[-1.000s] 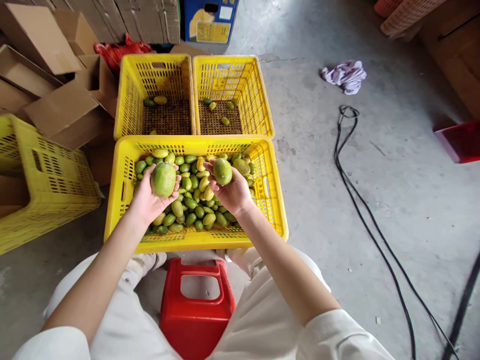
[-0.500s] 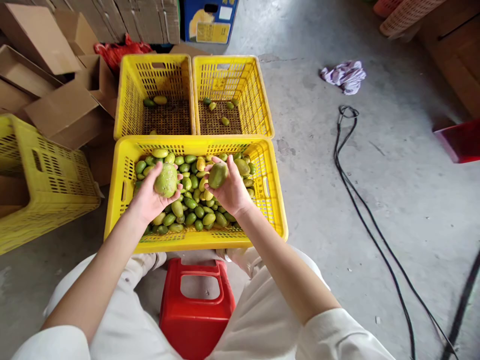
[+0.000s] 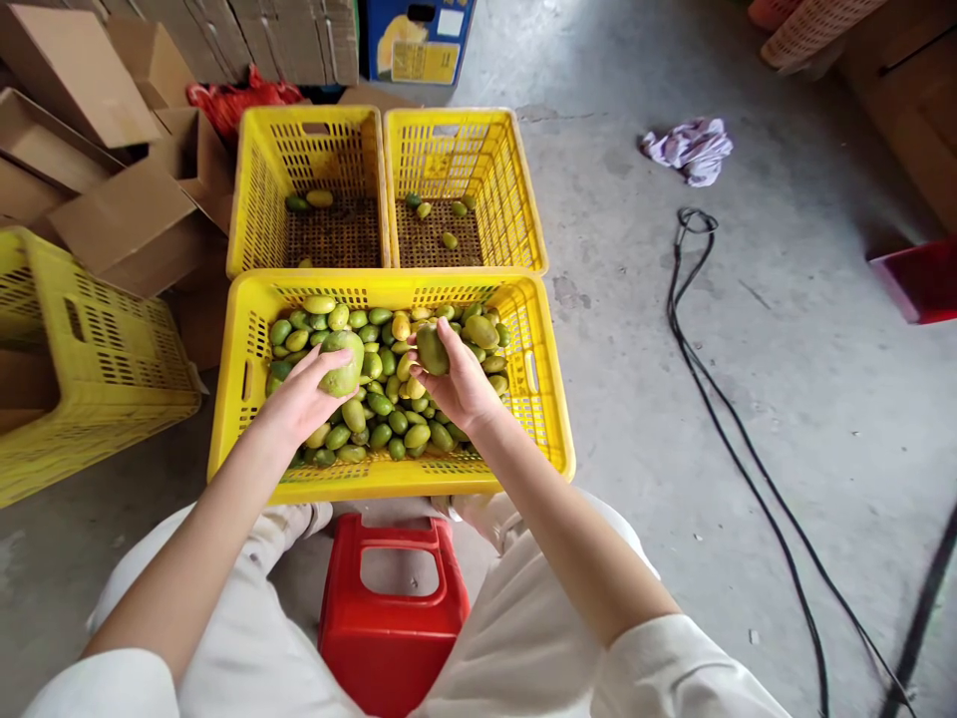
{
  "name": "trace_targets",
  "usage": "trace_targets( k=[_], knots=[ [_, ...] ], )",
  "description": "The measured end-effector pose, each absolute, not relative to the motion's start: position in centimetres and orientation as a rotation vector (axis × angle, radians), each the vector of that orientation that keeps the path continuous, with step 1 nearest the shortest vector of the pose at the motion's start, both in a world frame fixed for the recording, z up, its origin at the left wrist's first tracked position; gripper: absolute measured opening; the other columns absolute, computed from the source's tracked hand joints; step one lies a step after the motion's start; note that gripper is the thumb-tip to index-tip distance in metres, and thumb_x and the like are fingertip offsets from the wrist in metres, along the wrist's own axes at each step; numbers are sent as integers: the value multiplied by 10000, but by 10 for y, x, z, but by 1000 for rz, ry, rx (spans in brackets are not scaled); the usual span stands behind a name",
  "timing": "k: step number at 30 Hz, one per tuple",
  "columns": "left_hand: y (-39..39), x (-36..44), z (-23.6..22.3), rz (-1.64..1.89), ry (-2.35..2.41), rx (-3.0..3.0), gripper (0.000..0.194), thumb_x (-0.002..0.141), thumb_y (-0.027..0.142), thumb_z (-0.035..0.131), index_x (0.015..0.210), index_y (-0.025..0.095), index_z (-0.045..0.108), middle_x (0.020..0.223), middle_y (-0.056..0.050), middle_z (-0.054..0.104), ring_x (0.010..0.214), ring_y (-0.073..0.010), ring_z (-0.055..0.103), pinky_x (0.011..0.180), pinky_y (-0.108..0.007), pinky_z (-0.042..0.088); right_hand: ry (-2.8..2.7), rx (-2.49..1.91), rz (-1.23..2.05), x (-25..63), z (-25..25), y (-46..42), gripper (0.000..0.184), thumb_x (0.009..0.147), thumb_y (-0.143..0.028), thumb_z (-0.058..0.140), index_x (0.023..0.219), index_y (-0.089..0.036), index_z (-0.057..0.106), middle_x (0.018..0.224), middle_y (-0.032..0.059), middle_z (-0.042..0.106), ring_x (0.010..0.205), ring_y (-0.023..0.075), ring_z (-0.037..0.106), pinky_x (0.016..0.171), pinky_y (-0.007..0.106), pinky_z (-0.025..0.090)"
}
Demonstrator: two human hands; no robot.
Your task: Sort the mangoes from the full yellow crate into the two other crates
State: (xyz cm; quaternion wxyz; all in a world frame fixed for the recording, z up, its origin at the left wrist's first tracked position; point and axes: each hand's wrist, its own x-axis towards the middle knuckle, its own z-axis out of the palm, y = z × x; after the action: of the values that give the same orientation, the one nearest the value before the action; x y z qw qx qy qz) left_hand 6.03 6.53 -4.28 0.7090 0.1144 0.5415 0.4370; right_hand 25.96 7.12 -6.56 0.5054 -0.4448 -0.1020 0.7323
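My left hand (image 3: pixel 305 399) is closed round a large, light green, mango-like fruit (image 3: pixel 344 371), its thumb across the top. A darker green oval fruit (image 3: pixel 433 351) sits in my right hand (image 3: pixel 465 384), gripped between thumb and fingers. Both hands are over the front yellow crate (image 3: pixel 389 486), apart from each other. Many smaller green and yellowish oval fruits (image 3: pixel 417 437) lie heaped in this crate below the hands, which hide some of them.
Behind stand two yellow crates, the left (image 3: pixel 258 189) and right (image 3: pixel 523 189), with a few fruits at the bottom. Another yellow crate (image 3: pixel 120 369) and cardboard boxes (image 3: pixel 127 219) are at left. A red stool (image 3: pixel 389 638) stands between my legs; a black cable (image 3: pixel 695 364) and cloth (image 3: pixel 692 150) lie right.
My left hand has turned and shifted slightly right with its fruit, the thumb now over it. My right hand has tilted its fruit a little and moved slightly left.
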Motion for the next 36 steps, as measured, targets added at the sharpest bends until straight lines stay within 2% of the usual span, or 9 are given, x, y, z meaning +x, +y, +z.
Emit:
trace_targets(
  k=[4,8,11,14,17,21,25,29,36],
  knots=[
    [68,57,-49,976,1163,312,352,781,346,915,1075,250,747,1016,-50,801,1003,-230,765,861,-314,631,-281,-1078,1753,258,-67,72,336,941,-546,894,913,-249,739,863,-8,768,735,127,646,652,213,590],
    [71,56,-45,910,1101,328,320,884,426,738,1130,225,779,941,-92,799,851,-250,763,785,-363,654,-285,-1054,1737,259,-70,73,290,955,-512,883,979,-249,761,936,8,782,845,164,744,696,251,640],
    [72,55,-37,888,1082,295,377,903,426,649,1171,204,794,907,-104,797,769,-252,741,742,-390,661,-247,-1029,1737,260,-71,74,223,1011,-477,815,1058,-263,770,910,-20,751,778,144,744,667,239,633],
    [70,55,-34,896,1070,291,330,909,430,678,1095,187,799,932,-108,798,708,-218,711,708,-372,663,-205,-1010,1764,261,-71,74,214,1050,-488,755,1076,-276,747,871,-39,738,686,120,700,619,219,605],
    [67,56,-36,937,1069,339,268,866,400,815,1034,192,791,891,-62,759,647,-158,672,666,-302,649,-179,-1000,1813,262,-70,74,250,1028,-513,772,1053,-267,730,855,-39,741,663,116,678,573,205,571],
    [64,56,-38,959,1062,353,336,830,378,918,1090,223,773,860,-25,716,652,-145,675,650,-267,643,-221,-994,1810,264,-67,71,215,935,-330,875,1082,-262,733,910,-38,758,670,105,676,587,201,575],
    [68,56,-34,946,1101,246,284,960,497,788,1016,223,736,809,-46,722,700,-194,714,666,-305,664,-256,-1018,1832,265,-67,70,152,975,-351,832,970,-250,718,979,15,797,768,149,725,608,241,597],
    [71,56,-31,940,1100,211,343,1040,516,642,998,194,751,785,-62,742,727,-200,734,695,-294,664,-267,-1031,1886,265,-65,73,322,1081,-503,679,901,-243,745,961,48,816,823,190,760,562,263,597],
    [72,61,-29,944,1085,268,342,1041,423,568,930,166,765,857,-101,770,649,-181,729,514,-223,535,-85,-1025,1833,261,-59,76,324,1141,-429,640,918,-220,748,903,6,777,698,115,653,542,193,521]
  ],
)
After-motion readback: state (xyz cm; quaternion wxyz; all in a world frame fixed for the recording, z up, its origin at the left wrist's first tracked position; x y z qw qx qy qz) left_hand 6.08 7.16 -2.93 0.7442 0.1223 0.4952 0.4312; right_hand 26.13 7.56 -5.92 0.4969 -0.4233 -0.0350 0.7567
